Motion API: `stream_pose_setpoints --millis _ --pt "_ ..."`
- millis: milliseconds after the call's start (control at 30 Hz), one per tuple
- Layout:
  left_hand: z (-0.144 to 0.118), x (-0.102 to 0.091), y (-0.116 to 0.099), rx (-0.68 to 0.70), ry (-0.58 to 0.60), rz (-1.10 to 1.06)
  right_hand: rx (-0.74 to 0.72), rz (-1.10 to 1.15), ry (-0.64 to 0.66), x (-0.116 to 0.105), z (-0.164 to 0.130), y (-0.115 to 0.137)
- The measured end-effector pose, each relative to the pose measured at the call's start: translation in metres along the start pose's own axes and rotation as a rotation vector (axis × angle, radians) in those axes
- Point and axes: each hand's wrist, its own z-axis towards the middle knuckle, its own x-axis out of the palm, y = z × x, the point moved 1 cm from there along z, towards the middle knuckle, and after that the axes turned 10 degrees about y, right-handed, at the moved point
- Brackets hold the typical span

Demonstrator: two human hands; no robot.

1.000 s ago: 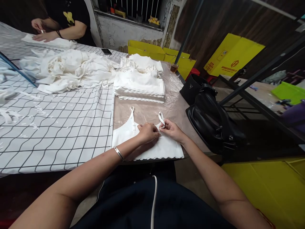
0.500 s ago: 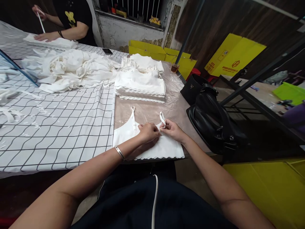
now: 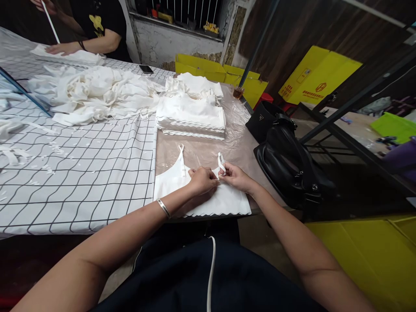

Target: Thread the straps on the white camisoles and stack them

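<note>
Since the earlier frames little has shifted at the near edge: both hands stay pinched together on the same strap, while the co-worker's hand point(image 3: 42, 4) at the far end has lifted a thin white strip point(image 3: 50, 21) higher, almost out of the top of the picture.

In the head view, the left hand point(image 3: 202, 181) is closed in a pinch on the right strap point(image 3: 221, 162) of a white camisole point(image 3: 227, 201), its knuckles resting on the cloth. The right hand point(image 3: 235, 177) meets it fingertip to fingertip, narrow, gripping the same strap loop, which stands up just above the fingers. The camisole lies flat at the table's near edge on clear plastic sheeting point(image 3: 201, 151), its scalloped hem toward the person; its other strap point(image 3: 181, 156) lies straight and untouched.

Beyond it sits a neat stack of folded white garments point(image 3: 191, 117), and left of that a loose heap of white garments point(image 3: 94, 93) on the checked cloth point(image 3: 81, 173). A black handbag point(image 3: 289, 164) stands just right of the table.
</note>
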Motion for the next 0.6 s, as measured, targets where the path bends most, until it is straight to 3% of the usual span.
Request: stream_pose_setpoints --millis 133,300,400,500,600 --pt "0.001 0.001 0.001 -0.005 -0.022 -0.007 -0.024 -0.115 0.05 -0.002 0.002 0.006" --pt "0.003 0.004 0.002 0.011 -0.023 0.028 0.046 -0.32 0.083 -0.012 0.003 0.014" --pt "-0.005 0.007 0.002 0.074 -0.083 0.185 0.117 -0.214 0.084 -0.015 0.002 0.012" --pt "-0.022 0.017 0.004 0.319 -0.216 0.465 0.181 0.084 0.023 -0.018 0.002 0.008" --pt "-0.041 0.035 0.012 0.635 -0.081 0.659 0.198 0.439 -0.106 -0.027 0.01 0.009"
